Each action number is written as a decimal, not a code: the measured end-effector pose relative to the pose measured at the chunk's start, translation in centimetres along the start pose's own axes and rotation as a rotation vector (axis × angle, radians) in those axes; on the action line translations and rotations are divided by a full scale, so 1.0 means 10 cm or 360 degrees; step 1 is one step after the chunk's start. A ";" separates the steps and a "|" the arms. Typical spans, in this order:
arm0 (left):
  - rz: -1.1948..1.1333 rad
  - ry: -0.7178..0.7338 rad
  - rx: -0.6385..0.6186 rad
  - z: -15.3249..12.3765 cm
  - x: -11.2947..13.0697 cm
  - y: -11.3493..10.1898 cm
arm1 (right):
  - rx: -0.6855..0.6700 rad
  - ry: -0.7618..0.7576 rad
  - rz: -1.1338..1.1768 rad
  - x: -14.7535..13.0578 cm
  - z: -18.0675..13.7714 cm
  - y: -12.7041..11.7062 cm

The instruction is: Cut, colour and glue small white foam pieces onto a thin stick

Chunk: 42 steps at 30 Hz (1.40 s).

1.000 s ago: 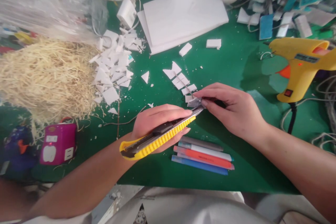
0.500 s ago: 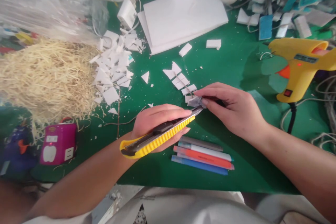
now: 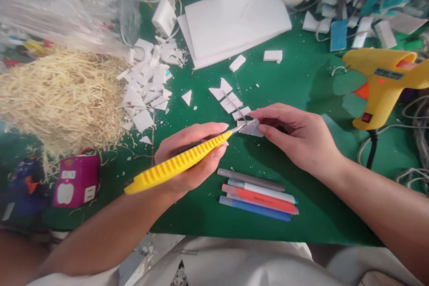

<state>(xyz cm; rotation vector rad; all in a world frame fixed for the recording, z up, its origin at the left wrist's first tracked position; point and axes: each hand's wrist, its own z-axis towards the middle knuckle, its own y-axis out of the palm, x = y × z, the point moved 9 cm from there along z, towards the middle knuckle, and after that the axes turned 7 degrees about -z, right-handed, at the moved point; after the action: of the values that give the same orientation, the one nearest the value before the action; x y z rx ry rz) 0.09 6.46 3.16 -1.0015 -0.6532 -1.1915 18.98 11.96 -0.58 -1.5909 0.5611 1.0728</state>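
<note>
My left hand (image 3: 191,154) is wrapped round a yellow utility knife (image 3: 174,165), whose blade tip touches a small grey-white foam piece (image 3: 251,128). My right hand (image 3: 295,136) pinches that foam piece against the green mat (image 3: 301,214), fingers closed on it. Several small white foam offcuts (image 3: 231,103) lie just beyond the piece. Several marker pens (image 3: 258,194) lie side by side below both hands.
A yellow glue gun (image 3: 382,82) stands at the right with its cord. White foam sheets (image 3: 234,20) lie at the back, foam scraps (image 3: 147,85) and a straw pile (image 3: 60,98) at the left. A magenta device (image 3: 76,181) sits front left.
My left hand has drawn the knife back to the left and rolled it, so its ribbed yellow side faces up and only the blade tip meets the foam piece. My right hand stays put.
</note>
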 end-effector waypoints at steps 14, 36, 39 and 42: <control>-0.0076 0.0113 -0.0159 0.06 0.08 0.06 | 0.0082 -0.0396 -0.0249 -0.22 -0.07 -0.04; 0.0158 -0.0013 -0.0241 0.09 0.09 0.11 | -0.0083 -0.0700 -0.0834 -0.23 -0.13 0.02; 0.0196 0.0052 -0.0273 0.10 0.13 0.13 | -0.0101 -0.0727 -0.0907 -0.25 -0.15 0.04; 0.0268 0.0068 -0.0311 0.10 0.16 0.15 | -0.0144 -0.0763 -0.0966 -0.29 -0.17 0.05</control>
<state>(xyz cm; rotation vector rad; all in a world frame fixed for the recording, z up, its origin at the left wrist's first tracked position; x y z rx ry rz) 2.00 6.70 4.53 -1.1678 -0.4152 -1.1394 17.77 9.70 1.61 -1.3749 -0.2852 0.9609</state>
